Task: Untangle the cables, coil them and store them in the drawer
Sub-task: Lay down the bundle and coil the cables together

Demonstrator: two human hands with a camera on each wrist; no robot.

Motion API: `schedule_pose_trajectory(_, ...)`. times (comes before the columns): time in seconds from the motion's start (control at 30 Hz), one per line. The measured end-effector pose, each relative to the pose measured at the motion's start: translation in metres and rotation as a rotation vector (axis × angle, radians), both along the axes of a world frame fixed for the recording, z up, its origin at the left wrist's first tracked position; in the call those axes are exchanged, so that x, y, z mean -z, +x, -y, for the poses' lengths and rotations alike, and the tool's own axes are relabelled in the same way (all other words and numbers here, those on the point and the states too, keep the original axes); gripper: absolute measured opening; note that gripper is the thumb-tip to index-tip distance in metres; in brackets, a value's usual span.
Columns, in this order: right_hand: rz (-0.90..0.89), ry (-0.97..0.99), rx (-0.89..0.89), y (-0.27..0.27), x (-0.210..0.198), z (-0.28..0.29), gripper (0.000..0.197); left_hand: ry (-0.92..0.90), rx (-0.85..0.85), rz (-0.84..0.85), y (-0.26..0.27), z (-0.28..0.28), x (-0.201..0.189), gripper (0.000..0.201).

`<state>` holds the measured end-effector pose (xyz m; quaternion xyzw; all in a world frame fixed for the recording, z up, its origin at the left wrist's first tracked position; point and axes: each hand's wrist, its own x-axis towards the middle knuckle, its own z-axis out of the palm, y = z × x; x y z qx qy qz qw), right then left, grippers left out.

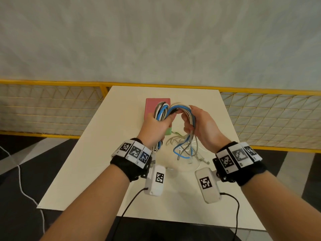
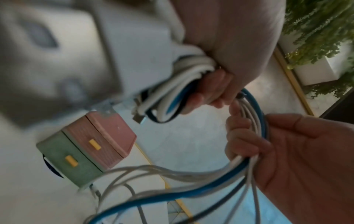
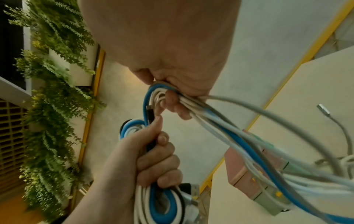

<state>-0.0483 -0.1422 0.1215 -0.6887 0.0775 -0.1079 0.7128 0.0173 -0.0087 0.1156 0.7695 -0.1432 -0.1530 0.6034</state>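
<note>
From the left wrist, drawer unit point(image 2: 86, 149) shows yellow handles point(image 2: 94, 144).

Fenced indoor test area point(image 1: 52, 108) (hanging greenery point(image 3: 53, 91) beside).

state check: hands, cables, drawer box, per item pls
left hand: grips the coiled part of the cables
right hand: holds the looser loop of strands
cables: bundled, part coiled, arched between both hands
loose ends: dangling tangled onto the table
drawer box: on the table, both drawers closed
</note>
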Motion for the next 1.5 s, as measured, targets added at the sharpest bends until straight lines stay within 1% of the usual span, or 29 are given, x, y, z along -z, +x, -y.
schedule_pose_trajectory(0.07, 0.016, -0.04, 0.019, -0.001, -0.001, -0.002, 0.033, -0.074, 0.009, -0.041, 0.0, 0.0, 0.001, 0.028)
schedule_pose_trajectory(0.13, 0.011, -0.047, 0.005, -0.003, -0.004, 0.001, 0.031, -0.14, 0.068, -0.032, 0.0, -0.002, 0.001, 0.034)
schedule_pose_trajectory(0.17, 0.003, -0.04, -0.023, -0.004, -0.005, 0.003, 0.03, -0.14, 0.094, 0.0, -0.001, -0.003, 0.002, 0.032)
schedule_pose_trajectory(0.23, -0.019, -0.052, -0.09, -0.006, -0.008, 0.007, 0.028, -0.127, 0.154, 0.074, -0.005, -0.004, -0.002, 0.01)
schedule_pose_trajectory(0.33, -0.049, -0.103, -0.145, -0.008, -0.016, 0.007, 0.025, -0.109, 0.212, 0.11, -0.005, -0.004, -0.001, 0.016)
schedule_pose_trajectory(0.43, -0.055, -0.144, -0.157, -0.005, -0.022, 0.004, 0.024, -0.06, 0.2, 0.131, -0.001, -0.002, 0.004, 0.024)
schedule_pose_trajectory(0.47, -0.056, -0.15, -0.153, -0.004, -0.023, 0.003, 0.024, -0.054, 0.186, 0.127, 0.0, -0.002, 0.005, 0.024)
schedule_pose_trajectory(0.57, -0.023, -0.18, -0.135, 0.0, -0.023, -0.002, 0.026, -0.101, 0.115, 0.133, 0.001, -0.001, 0.005, 0.014)
schedule_pose_trajectory(0.63, 0.031, -0.32, -0.141, 0.001, -0.023, -0.004, 0.028, -0.143, 0.065, 0.122, 0.0, 0.0, 0.005, 0.014)
schedule_pose_trajectory(0.7, 0.017, -0.522, -0.113, 0.002, -0.017, -0.002, 0.037, -0.151, 0.009, 0.081, 0.0, 0.0, 0.003, 0.016)
schedule_pose_trajectory(0.73, -0.026, -0.571, -0.105, 0.002, -0.012, -0.001, 0.047, -0.154, -0.009, 0.056, 0.001, -0.001, 0.001, 0.016)
schedule_pose_trajectory(0.77, -0.072, -0.582, -0.118, 0.002, -0.006, -0.001, 0.061, -0.159, -0.022, 0.032, 0.004, -0.001, 0.0, 0.017)
schedule_pose_trajectory(0.83, -0.113, -0.51, -0.207, 0.002, 0.006, -0.005, 0.081, -0.202, -0.022, 0.002, 0.006, -0.001, -0.003, 0.021)
schedule_pose_trajectory(0.9, -0.08, -0.455, -0.298, 0.004, 0.016, -0.011, 0.088, -0.23, -0.019, -0.004, 0.008, 0.001, -0.005, 0.023)
schedule_pose_trajectory(0.93, -0.052, -0.474, -0.298, 0.005, 0.019, -0.015, 0.082, -0.245, -0.028, -0.001, 0.008, 0.002, -0.006, 0.025)
schedule_pose_trajectory(1.0, 0.036, -0.585, -0.227, 0.01, 0.02, -0.02, 0.058, -0.307, -0.048, 0.029, 0.007, 0.004, -0.009, 0.016)
schedule_pose_trajectory(1.03, 0.068, -0.647, -0.206, 0.013, 0.021, -0.021, 0.05, -0.333, -0.071, 0.044, 0.008, 0.004, -0.011, 0.022)
schedule_pose_trajectory(1.07, 0.076, -0.706, -0.21, 0.017, 0.022, -0.021, 0.047, -0.363, -0.102, 0.045, 0.01, 0.004, -0.014, 0.025)
schedule_pose_trajectory(1.13, 0.051, -0.797, -0.264, 0.022, 0.032, -0.015, 0.043, -0.443, -0.163, 0.015, 0.013, 0.001, -0.021, 0.023)
schedule_pose_trajectory(1.17, 0.016, -0.823, -0.287, 0.024, 0.041, -0.011, 0.036, -0.468, -0.19, -0.001, 0.016, -0.001, -0.024, 0.026)
schedule_pose_trajectory(1.23, -0.109, -0.874, -0.317, 0.026, 0.053, -0.003, 0.021, -0.481, -0.222, 0.006, 0.022, -0.005, -0.027, 0.039)
schedule_pose_trajectory(1.27, -0.17, -0.91, -0.334, 0.027, 0.055, -0.001, 0.02, -0.474, -0.233, 0.022, 0.023, -0.006, -0.027, 0.041)
schedule_pose_trajectory(1.3, -0.21, -0.937, -0.355, 0.028, 0.055, 0.0, 0.021, -0.463, -0.242, 0.033, 0.023, -0.007, -0.025, 0.039)
schedule_pose_trajectory(1.33, -0.209, -0.94, -0.361, 0.03, 0.051, -0.003, 0.025, -0.448, -0.245, 0.039, 0.022, -0.006, -0.024, 0.035)
schedule_pose_trajectory(1.4, -0.115, -0.875, -0.339, 0.034, 0.037, -0.013, 0.043, -0.42, -0.223, 0.061, 0.02, -0.005, -0.022, 0.037)
schedule_pose_trajectory(1.43, -0.055, -0.812, -0.313, 0.036, 0.03, -0.018, 0.048, -0.406, -0.203, 0.076, 0.019, -0.004, -0.021, 0.04)
schedule_pose_trajectory(1.47, -0.024, -0.744, -0.294, 0.038, 0.023, -0.024, 0.047, -0.391, -0.18, 0.092, 0.018, -0.003, -0.021, 0.041)
schedule_pose_trajectory(1.5, -0.01, -0.684, -0.283, 0.04, 0.019, -0.029, 0.041, -0.383, -0.15, 0.106, 0.018, -0.004, -0.023, 0.041)
